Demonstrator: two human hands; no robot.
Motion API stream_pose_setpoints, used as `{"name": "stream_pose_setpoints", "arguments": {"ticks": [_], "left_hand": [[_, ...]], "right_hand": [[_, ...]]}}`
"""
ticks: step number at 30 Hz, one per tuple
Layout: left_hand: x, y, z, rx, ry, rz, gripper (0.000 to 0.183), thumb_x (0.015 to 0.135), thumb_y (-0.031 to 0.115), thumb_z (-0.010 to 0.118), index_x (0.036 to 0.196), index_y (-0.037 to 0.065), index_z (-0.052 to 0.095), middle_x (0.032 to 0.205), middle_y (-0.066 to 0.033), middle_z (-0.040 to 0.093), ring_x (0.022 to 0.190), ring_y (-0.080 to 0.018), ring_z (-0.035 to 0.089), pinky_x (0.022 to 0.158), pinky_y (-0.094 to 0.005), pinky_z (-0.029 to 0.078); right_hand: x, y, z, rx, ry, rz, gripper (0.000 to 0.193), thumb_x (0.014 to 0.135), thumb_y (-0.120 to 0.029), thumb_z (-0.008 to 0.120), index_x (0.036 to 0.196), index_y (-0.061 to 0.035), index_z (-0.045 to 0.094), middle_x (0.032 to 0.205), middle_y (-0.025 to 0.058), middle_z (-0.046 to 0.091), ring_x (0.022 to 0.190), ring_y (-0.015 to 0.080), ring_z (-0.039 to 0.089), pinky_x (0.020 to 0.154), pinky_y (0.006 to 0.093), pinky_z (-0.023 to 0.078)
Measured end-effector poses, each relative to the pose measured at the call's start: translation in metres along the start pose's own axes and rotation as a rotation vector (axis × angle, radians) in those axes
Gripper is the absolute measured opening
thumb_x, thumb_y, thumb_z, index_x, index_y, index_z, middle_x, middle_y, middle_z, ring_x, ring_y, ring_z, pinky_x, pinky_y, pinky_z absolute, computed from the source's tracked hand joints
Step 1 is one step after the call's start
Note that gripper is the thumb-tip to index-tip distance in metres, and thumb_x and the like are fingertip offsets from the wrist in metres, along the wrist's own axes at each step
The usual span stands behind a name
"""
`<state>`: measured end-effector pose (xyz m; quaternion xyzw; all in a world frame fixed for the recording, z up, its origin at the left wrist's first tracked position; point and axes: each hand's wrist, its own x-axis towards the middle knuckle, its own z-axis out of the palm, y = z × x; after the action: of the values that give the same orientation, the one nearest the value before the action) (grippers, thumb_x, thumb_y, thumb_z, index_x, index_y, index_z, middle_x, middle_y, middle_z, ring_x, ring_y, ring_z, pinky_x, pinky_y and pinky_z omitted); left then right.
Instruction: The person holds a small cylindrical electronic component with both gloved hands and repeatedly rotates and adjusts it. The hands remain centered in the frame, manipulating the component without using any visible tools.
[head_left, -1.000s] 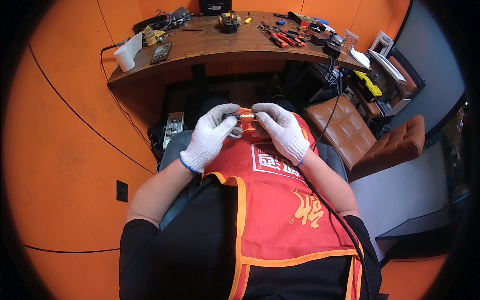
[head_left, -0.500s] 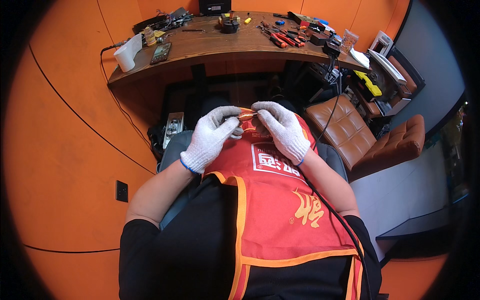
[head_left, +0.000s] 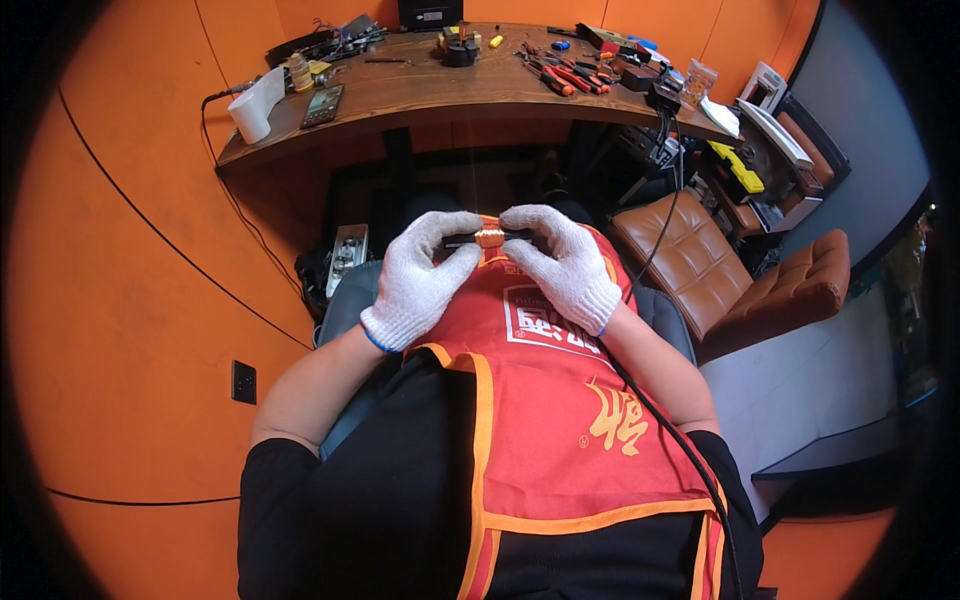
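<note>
Both my hands wear white knit gloves with blue cuff edges. Between them, above my lap, is a dark rod with a shiny copper wire coil point(head_left: 489, 237) wound round its middle. My left hand point(head_left: 422, 280) pinches the rod's left end between thumb and fingers. The other end is pinched by my right hand point(head_left: 565, 262), its thumb below and fingers above. A faint thin line, seemingly wire, runs up from the coil toward the desk. Below the hands lies my red apron point(head_left: 540, 420) with orange trim.
Ahead stands a wooden desk point(head_left: 430, 90). On it are a phone point(head_left: 322, 106), a paper roll point(head_left: 256, 106), a dark spool-like holder point(head_left: 459, 50) and red-handled pliers point(head_left: 572, 80). A brown chair point(head_left: 690, 250) is at my right. A black cable point(head_left: 672, 430) crosses the apron.
The rod has turned level, so the coil and dark ends show more plainly. My left fingers have straightened along it, and the right hand has shifted slightly.
</note>
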<state>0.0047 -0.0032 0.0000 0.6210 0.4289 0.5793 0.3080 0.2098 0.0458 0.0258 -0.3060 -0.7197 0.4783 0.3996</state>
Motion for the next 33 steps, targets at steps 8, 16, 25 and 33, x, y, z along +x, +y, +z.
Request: {"name": "stream_pose_setpoints", "arguments": {"ticks": [8, 16, 25, 33], "left_hand": [[-0.004, 0.012, 0.0, 0.045, 0.021, 0.079, 0.03, 0.09, 0.001, 0.071, 0.119, 0.0, 0.068, 0.112, -0.0094, 0.07, 0.102, -0.016, 0.068, 0.091, -0.0292, 0.054], [-0.005, 0.011, -0.003, 0.182, -0.015, 0.326, 0.03, 0.086, -0.007, 0.072, 0.115, 0.002, 0.072, 0.113, -0.0098, 0.066, 0.103, -0.019, 0.066, 0.09, -0.0297, 0.053], [-0.006, 0.012, -0.003, 0.176, 0.016, 0.299, 0.027, 0.084, -0.001, 0.075, 0.111, 0.001, 0.074, 0.109, -0.0147, 0.069, 0.1, -0.0253, 0.069, 0.086, -0.0324, 0.055], [-0.006, 0.011, -0.001, -0.092, 0.04, 0.034, 0.028, 0.09, -0.007, 0.068, 0.117, -0.001, 0.068, 0.114, -0.0055, 0.067, 0.105, -0.0148, 0.066, 0.094, -0.0285, 0.054]], "right_hand": [[-0.003, -0.003, -0.003, -0.117, -0.015, -0.136, 0.029, 0.095, -0.007, 0.072, 0.121, -0.0016, 0.062, 0.116, 0.0071, 0.067, 0.105, 0.0134, 0.065, 0.091, 0.0267, 0.053], [-0.01, -0.013, -0.004, -0.187, -0.028, -0.151, 0.027, 0.094, -0.008, 0.073, 0.119, -0.0016, 0.063, 0.116, 0.0083, 0.067, 0.105, 0.0158, 0.067, 0.092, 0.0284, 0.054], [-0.01, -0.017, -0.005, -0.146, -0.053, -0.164, 0.028, 0.094, -0.007, 0.072, 0.12, -0.001, 0.063, 0.116, 0.0088, 0.066, 0.106, 0.0159, 0.066, 0.095, 0.0285, 0.053], [-0.005, -0.017, -0.007, 0.266, 0.031, 0.045, 0.035, 0.105, -0.015, 0.054, 0.134, 0.0047, 0.056, 0.1, 0.0065, 0.065, 0.084, 0.0095, 0.06, 0.077, 0.0252, 0.051]]}}
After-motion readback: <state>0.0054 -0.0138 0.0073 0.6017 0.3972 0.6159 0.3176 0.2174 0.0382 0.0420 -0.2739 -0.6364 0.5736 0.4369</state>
